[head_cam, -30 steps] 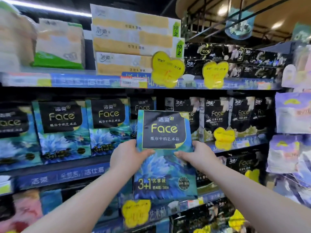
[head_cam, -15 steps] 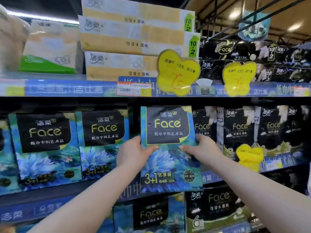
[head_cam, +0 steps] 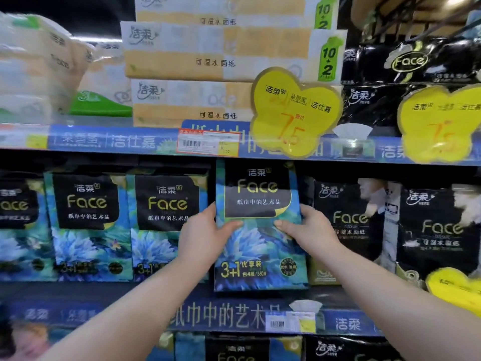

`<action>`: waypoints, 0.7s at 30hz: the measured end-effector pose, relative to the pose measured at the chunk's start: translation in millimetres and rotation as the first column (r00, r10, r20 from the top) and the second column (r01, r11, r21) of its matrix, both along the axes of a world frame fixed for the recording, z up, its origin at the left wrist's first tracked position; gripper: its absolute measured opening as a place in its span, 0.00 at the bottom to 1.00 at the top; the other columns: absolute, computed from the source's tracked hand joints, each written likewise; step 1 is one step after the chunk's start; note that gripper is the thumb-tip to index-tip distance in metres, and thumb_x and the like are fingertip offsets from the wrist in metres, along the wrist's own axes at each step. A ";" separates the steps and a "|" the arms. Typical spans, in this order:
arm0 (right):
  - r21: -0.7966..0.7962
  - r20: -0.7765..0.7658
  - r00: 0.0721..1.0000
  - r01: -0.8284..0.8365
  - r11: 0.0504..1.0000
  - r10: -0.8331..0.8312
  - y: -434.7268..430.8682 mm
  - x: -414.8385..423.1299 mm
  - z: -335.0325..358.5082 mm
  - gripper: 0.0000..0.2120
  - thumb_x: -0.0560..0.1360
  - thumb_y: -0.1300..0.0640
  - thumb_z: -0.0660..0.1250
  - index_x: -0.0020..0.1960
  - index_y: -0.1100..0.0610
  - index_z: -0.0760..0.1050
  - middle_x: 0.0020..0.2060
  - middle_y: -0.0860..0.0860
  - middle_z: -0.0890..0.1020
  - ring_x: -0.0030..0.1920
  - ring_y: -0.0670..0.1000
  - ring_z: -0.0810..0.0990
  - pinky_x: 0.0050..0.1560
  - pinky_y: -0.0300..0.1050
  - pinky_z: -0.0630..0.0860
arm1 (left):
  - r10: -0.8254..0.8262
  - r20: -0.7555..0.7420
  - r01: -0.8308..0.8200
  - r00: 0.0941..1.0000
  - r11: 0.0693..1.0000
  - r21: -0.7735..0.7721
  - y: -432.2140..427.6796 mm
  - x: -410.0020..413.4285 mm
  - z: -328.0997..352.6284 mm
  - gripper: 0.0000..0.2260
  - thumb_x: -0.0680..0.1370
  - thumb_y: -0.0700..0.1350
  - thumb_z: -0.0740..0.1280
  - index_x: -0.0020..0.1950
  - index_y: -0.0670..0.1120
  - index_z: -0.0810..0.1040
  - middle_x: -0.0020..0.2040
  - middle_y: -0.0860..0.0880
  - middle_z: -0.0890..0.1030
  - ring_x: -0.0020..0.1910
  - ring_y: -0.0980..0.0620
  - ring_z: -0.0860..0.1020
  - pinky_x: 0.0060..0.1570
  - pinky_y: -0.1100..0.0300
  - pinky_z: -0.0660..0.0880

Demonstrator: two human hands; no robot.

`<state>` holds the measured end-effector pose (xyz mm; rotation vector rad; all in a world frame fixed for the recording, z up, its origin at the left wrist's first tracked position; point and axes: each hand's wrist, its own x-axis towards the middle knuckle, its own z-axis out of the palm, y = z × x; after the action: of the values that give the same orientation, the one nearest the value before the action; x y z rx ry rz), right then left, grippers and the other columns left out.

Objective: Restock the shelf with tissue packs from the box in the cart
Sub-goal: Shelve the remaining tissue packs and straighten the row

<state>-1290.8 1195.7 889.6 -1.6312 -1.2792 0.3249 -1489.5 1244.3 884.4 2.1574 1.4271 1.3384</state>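
At far left on the upper shelf we see pale soft packs [head_cam: 33,69], too blurred to read, then a stack of white-and-orange tissue bundles [head_cam: 221,61]. Beneath them, on the middle shelf [head_cam: 223,317], blue Face packs [head_cam: 86,225] stand upright in a row, the leftmost cut off by the frame. Our left hand [head_cam: 205,238] grips the left edge of the blue Face tissue pack [head_cam: 257,251], thumb across its front, the other fingers hidden behind. The pack stands upright in the slot between the blue row and the black Face packs [head_cam: 346,225]. Its top sits just under the upper shelf rail [head_cam: 117,139], with little room above, and its bottom edge is at the shelf front; we cannot tell whether it rests there. Our right hand [head_cam: 309,227] grips the right edge likewise, thumb in front. A yellow price tag [head_cam: 294,113] hangs from the rail above the pack's right corner. The lowest row is cut off below.
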 end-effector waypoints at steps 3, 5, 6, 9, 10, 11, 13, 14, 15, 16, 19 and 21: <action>0.010 0.000 1.000 -0.017 1.000 0.017 12.1 0.6 -23.9 0.26 0.70 0.47 0.73 0.65 0.53 0.72 0.55 0.48 0.82 0.53 0.50 0.81 0.54 0.47 0.77 | 0.004 0.015 -0.003 1.000 1.000 -0.030 6.7 4.0 -13.0 0.26 0.73 0.58 0.68 0.68 0.51 0.71 0.39 0.45 0.83 0.36 0.48 0.80 0.38 0.52 0.77; 0.034 -0.006 1.000 -0.025 0.999 0.025 13.8 -2.3 -42.5 0.31 0.71 0.47 0.72 0.70 0.50 0.67 0.58 0.47 0.81 0.56 0.50 0.80 0.55 0.48 0.78 | 0.041 -0.055 -0.044 0.998 0.998 -0.048 10.2 4.1 -21.1 0.30 0.74 0.57 0.68 0.73 0.48 0.65 0.33 0.46 0.79 0.32 0.49 0.76 0.34 0.55 0.75; 0.057 -0.004 1.000 -0.024 0.998 0.024 14.2 -3.5 -49.3 0.30 0.72 0.48 0.71 0.71 0.49 0.66 0.57 0.46 0.82 0.54 0.48 0.81 0.53 0.46 0.78 | 0.067 -0.106 -0.073 0.992 0.996 -0.053 11.9 3.3 -23.7 0.32 0.75 0.57 0.67 0.75 0.47 0.62 0.33 0.47 0.77 0.33 0.50 0.76 0.34 0.56 0.74; 0.109 -0.013 0.999 -0.031 0.994 0.032 17.2 -3.0 -57.4 0.31 0.73 0.51 0.71 0.73 0.46 0.63 0.50 0.41 0.82 0.47 0.43 0.81 0.47 0.41 0.77 | 0.104 -0.147 -0.105 0.984 0.994 0.004 10.9 -2.1 -23.8 0.30 0.76 0.55 0.66 0.75 0.47 0.62 0.46 0.47 0.80 0.43 0.50 0.79 0.41 0.56 0.75; 0.113 -0.021 0.999 -0.037 0.993 0.040 18.9 -2.0 -58.8 0.32 0.73 0.51 0.71 0.73 0.46 0.63 0.47 0.38 0.81 0.44 0.41 0.80 0.46 0.40 0.77 | 0.121 -0.123 -0.117 0.985 0.992 0.039 9.3 -4.6 -20.4 0.28 0.77 0.53 0.66 0.74 0.48 0.64 0.50 0.49 0.78 0.46 0.50 0.78 0.42 0.57 0.75; 0.114 -0.022 0.999 -0.043 0.993 0.046 20.6 -1.3 -59.3 0.32 0.73 0.51 0.70 0.74 0.45 0.62 0.45 0.36 0.80 0.42 0.40 0.79 0.45 0.40 0.77 | 0.147 -0.089 -0.139 0.985 0.986 0.087 7.1 -7.5 -14.6 0.26 0.77 0.52 0.66 0.73 0.49 0.65 0.52 0.50 0.76 0.47 0.50 0.76 0.43 0.57 0.73; 0.109 -0.028 0.998 -0.050 0.993 0.053 22.1 -0.9 -60.6 0.33 0.73 0.50 0.70 0.75 0.45 0.60 0.44 0.35 0.78 0.42 0.41 0.78 0.44 0.41 0.76 | 0.218 -0.036 -0.202 0.975 0.946 0.254 7.7 -15.1 -0.8 0.23 0.75 0.51 0.69 0.69 0.48 0.69 0.55 0.48 0.75 0.52 0.47 0.75 0.46 0.55 0.72; 0.109 -0.030 0.998 -0.059 0.992 0.062 21.7 -0.7 -61.6 0.34 0.73 0.50 0.70 0.75 0.44 0.59 0.45 0.34 0.77 0.43 0.42 0.78 0.45 0.40 0.76 | 0.268 -0.042 -0.235 0.962 0.901 0.365 12.1 -18.5 7.1 0.23 0.73 0.51 0.71 0.66 0.46 0.72 0.56 0.46 0.75 0.55 0.44 0.75 0.50 0.52 0.72; 0.108 -0.034 0.997 -0.068 0.992 0.073 20.8 -0.5 -62.6 0.35 0.73 0.49 0.70 0.75 0.44 0.58 0.47 0.34 0.77 0.45 0.43 0.78 0.46 0.40 0.75 | 0.335 -0.069 -0.266 0.940 0.842 0.469 18.6 -21.4 15.0 0.24 0.71 0.52 0.72 0.64 0.45 0.74 0.57 0.43 0.76 0.58 0.40 0.74 0.53 0.48 0.72; 0.096 -0.039 0.995 -0.085 0.992 0.089 19.8 -0.4 -63.2 0.37 0.71 0.48 0.71 0.75 0.43 0.56 0.48 0.34 0.77 0.48 0.44 0.78 0.48 0.41 0.75 | 0.396 -0.106 -0.281 0.912 0.793 0.540 26.1 -23.6 22.7 0.27 0.69 0.55 0.73 0.63 0.44 0.74 0.58 0.41 0.76 0.59 0.36 0.73 0.56 0.43 0.70; -0.016 0.026 0.992 -0.119 0.993 0.119 17.6 -0.9 -65.3 0.49 0.67 0.44 0.74 0.76 0.42 0.45 0.57 0.39 0.75 0.51 0.47 0.79 0.49 0.44 0.77 | 0.402 -0.335 -0.254 0.852 0.877 0.407 40.5 -27.4 44.7 0.40 0.67 0.67 0.68 0.73 0.49 0.64 0.71 0.43 0.67 0.72 0.38 0.60 0.71 0.39 0.53; -0.035 0.071 0.993 -0.095 0.995 0.097 19.3 -1.1 -66.5 0.51 0.66 0.44 0.75 0.76 0.42 0.42 0.60 0.41 0.75 0.49 0.48 0.80 0.47 0.47 0.79 | 0.342 -0.423 -0.224 0.839 0.926 0.304 50.5 -30.2 49.4 0.42 0.68 0.70 0.63 0.76 0.52 0.58 0.75 0.47 0.63 0.74 0.43 0.58 0.74 0.42 0.50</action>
<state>-1291.9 1215.0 823.1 -1.6237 -1.4169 0.3482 -1519.7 1294.9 933.8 2.6500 1.9194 1.1745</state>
